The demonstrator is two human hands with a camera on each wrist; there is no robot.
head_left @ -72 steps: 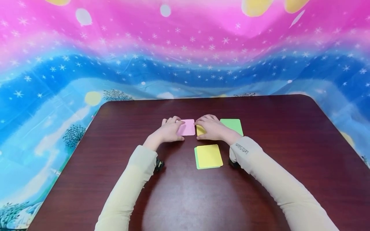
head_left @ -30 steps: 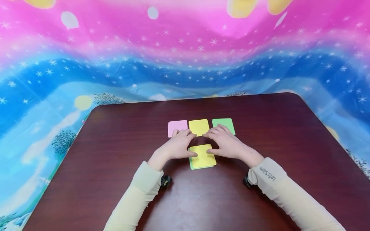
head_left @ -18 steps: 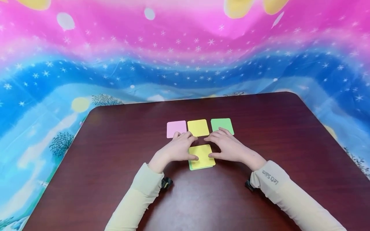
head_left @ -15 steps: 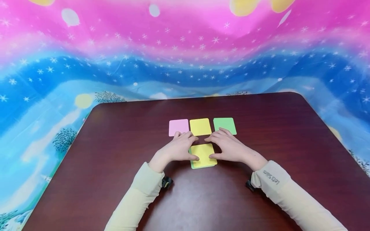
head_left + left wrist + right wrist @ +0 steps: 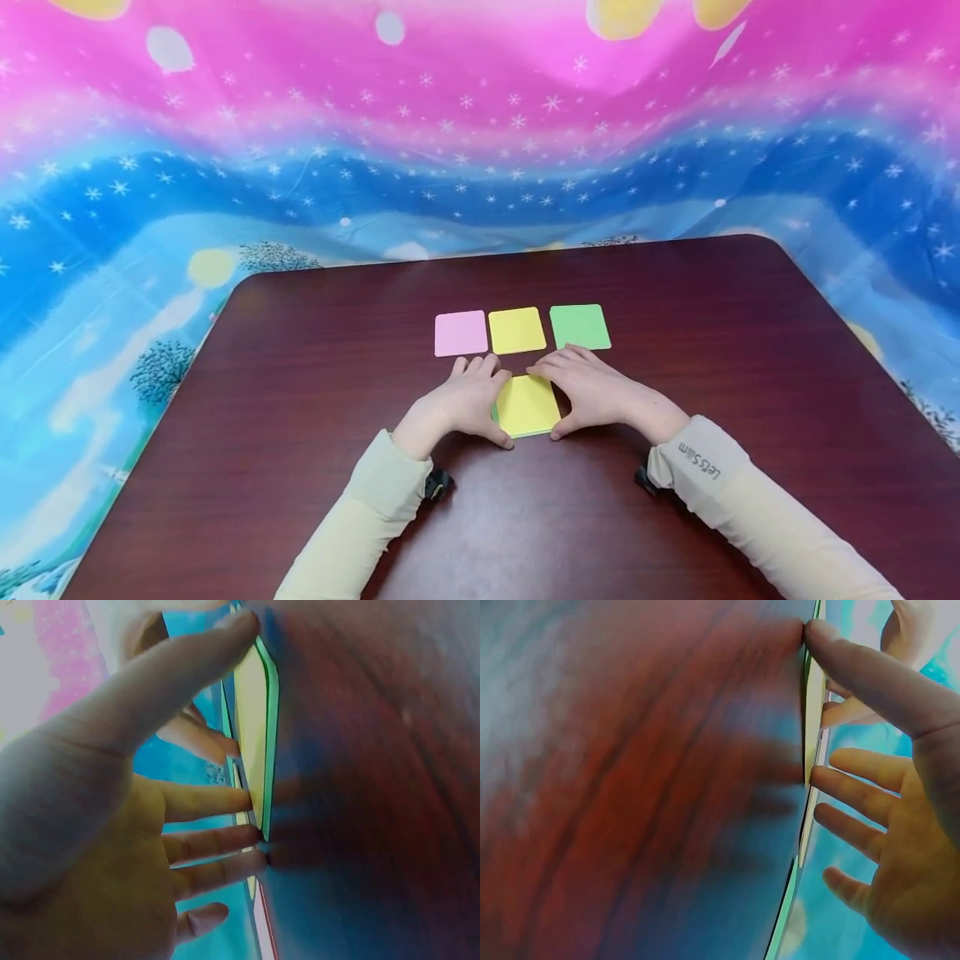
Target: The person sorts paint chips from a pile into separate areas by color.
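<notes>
A square yellow card [image 5: 528, 406] lies over a green card [image 5: 273, 742] on the near part of the table, their edges nearly aligned. My left hand [image 5: 467, 404] is at the stack's left side, thumb by the near-left corner and index fingertip by the far-left corner. Mirroring it, my right hand [image 5: 598, 392] has its thumb by the near-right corner and its index finger at the far edge. Both hands have spread, fairly straight fingers, as the left wrist view and right wrist view show. Beyond them a pink card [image 5: 461, 333], another yellow card [image 5: 517, 331] and another green card [image 5: 581, 326] form a row.
The dark reddish-brown table [image 5: 337, 333] has rounded far corners and a glossy surface. Behind it hangs a pink and blue cloth [image 5: 450, 167] printed with snowflakes and trees. A black wrist device [image 5: 438, 484] shows under the left cuff.
From over the far row, both hands have come back to the near stack. Their thumbs have slid from the top card to its near corners, and less green shows beneath the yellow.
</notes>
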